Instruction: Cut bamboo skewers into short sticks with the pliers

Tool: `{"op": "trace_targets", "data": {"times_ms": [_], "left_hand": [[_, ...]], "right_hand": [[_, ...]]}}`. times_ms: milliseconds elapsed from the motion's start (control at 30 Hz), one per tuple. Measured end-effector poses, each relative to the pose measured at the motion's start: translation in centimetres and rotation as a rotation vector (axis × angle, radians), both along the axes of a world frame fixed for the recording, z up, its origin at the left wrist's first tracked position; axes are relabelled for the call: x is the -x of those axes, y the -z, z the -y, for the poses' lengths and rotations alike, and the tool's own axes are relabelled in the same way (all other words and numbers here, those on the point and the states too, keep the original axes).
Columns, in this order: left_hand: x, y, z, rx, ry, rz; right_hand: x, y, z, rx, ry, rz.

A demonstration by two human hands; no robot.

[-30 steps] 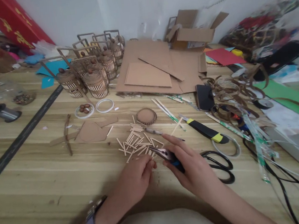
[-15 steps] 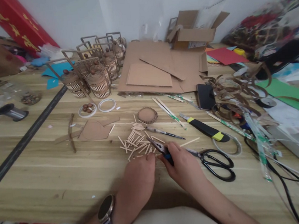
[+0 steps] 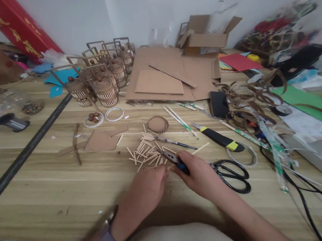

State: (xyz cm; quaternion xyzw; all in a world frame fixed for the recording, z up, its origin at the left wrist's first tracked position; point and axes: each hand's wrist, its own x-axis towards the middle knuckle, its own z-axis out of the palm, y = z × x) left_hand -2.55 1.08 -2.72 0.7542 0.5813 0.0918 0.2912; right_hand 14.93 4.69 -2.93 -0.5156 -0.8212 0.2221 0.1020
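My right hand is closed around pliers, whose jaws point up and left over the edge of a pile of short wooden sticks. My left hand is beside it with the fingers pinched together near the front of the pile; what they hold is hidden. Beyond the sticks lie a slim pen-like tool and a round cardboard base with a dark woven rim. Black-handled scissors rest close to my right hand, partly behind it.
A utility knife and a tape roll lie to the right, by a phone. Several small woven baskets stand at the back left beside cardboard sheets. Tangled brown strips and cables crowd the right side.
My left wrist has rolled, so the watch face is turned away. The fingers of both hands stay close together, and the pliers stay in my right hand. The view has shifted slightly.
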Motion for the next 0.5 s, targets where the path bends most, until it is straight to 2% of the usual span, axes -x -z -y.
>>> {"op": "trace_targets", "data": {"times_ms": [100,200,333,400,433,500], "left_hand": [[1.4,-0.7,-0.3,0.249,0.099,0.38],[1.7,-1.2,0.1,0.431,0.074,0.556],[1.7,-1.7,0.6,0.395,0.057,0.591],[2.0,-1.5,0.6,0.367,0.045,0.63],[2.2,-1.2,0.4,0.358,0.001,0.658],[2.4,-0.4,-0.1,0.363,-0.177,0.738]], "right_hand": [[-1.5,-1.4,-0.6,0.169,-0.175,-0.184],[-2.2,-2.6,-1.0,0.256,-0.241,-0.259],[-2.5,-2.5,-1.5,0.334,-0.282,-0.362],[-2.8,-2.1,-1.8,0.324,-0.25,-0.389],[-2.9,-1.9,-1.8,0.296,-0.216,-0.385],[-3.0,-1.9,-1.8,0.225,-0.149,-0.346]]}}
